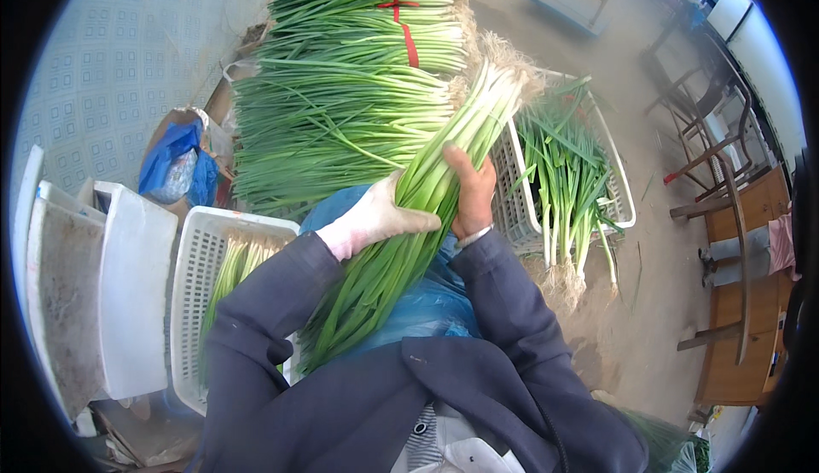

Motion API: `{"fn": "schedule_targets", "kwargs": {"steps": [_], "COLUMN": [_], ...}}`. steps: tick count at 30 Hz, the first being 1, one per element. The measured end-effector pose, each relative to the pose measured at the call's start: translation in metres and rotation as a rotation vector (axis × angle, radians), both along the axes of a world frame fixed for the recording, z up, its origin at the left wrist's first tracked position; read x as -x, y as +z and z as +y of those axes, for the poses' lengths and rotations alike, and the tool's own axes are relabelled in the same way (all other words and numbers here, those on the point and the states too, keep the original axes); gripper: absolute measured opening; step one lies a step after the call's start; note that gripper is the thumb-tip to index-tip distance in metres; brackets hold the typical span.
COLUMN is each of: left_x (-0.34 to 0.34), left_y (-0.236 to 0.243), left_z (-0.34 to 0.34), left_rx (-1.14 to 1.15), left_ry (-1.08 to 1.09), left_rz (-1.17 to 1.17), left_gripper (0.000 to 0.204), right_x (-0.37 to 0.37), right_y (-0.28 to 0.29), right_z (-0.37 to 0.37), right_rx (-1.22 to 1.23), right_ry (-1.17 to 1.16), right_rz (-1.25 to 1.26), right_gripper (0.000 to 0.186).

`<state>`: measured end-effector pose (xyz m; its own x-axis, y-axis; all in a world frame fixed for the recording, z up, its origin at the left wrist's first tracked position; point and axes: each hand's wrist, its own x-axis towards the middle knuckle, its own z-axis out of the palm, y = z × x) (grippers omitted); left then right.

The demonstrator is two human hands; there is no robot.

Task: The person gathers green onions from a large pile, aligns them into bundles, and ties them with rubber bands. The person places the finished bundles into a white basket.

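Note:
I hold a thick bunch of scallions [483, 110] slantwise over my lap, its roots up at the far right and its green leaves down at the near left. My left hand [373, 220], in a whitish glove, wraps the bunch from the left, thumb across the top and fingers hidden underneath. Gripping the right side is my bare right hand [474, 191], its thumb on the stalks. Just beyond the bunch lies a big stack of scallions [333, 115], roots to the right. Red bands [411, 44] tie its far bundles.
At right, a white plastic crate [630, 191] has loose scallions with roots hanging over its near edge. Another white crate [189, 302] with scallions stands left, beside white foam boxes [136, 281] and a carton with a blue bag [181, 162]. Wooden furniture [734, 302] stands far right.

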<state>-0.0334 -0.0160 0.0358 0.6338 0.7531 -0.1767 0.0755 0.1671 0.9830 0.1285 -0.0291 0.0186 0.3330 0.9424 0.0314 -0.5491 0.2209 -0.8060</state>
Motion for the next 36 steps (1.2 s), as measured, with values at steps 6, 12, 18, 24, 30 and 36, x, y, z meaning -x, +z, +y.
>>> {"fn": "schedule_targets", "kwargs": {"steps": [6, 12, 18, 24, 30, 36], "left_x": [0.033, 0.040, 0.038, 0.025, 0.035, 0.021], "left_y": [-0.015, -0.002, 0.011, -0.001, 0.007, 0.016], "left_z": [-0.015, 0.013, 0.040, 0.044, 0.044, 0.033], "left_rx": [0.031, 0.176, 0.212, -0.068, 0.074, -0.015], "left_ry": [-0.014, 0.118, 0.026, 0.166, 0.043, -0.045], "left_rz": [0.088, -0.183, -0.361, -0.105, -0.225, -0.281], "left_gripper": [0.098, 0.066, 0.078, 0.084, 0.089, 0.094], "right_x": [0.008, 0.014, -0.008, -0.015, -0.033, -0.020], "right_y": [0.001, 0.028, 0.047, 0.048, 0.065, 0.074], "right_z": [0.021, 0.075, 0.090, 0.074, 0.070, 0.067], "right_rx": [0.026, -0.090, -0.002, 0.050, 0.003, -0.103], "right_ry": [0.088, 0.230, 0.335, 0.217, 0.491, 0.454], "right_rz": [0.031, -0.050, -0.130, -0.231, -0.111, -0.175], "right_gripper": [0.037, 0.036, 0.049, 0.052, 0.039, 0.041]}}
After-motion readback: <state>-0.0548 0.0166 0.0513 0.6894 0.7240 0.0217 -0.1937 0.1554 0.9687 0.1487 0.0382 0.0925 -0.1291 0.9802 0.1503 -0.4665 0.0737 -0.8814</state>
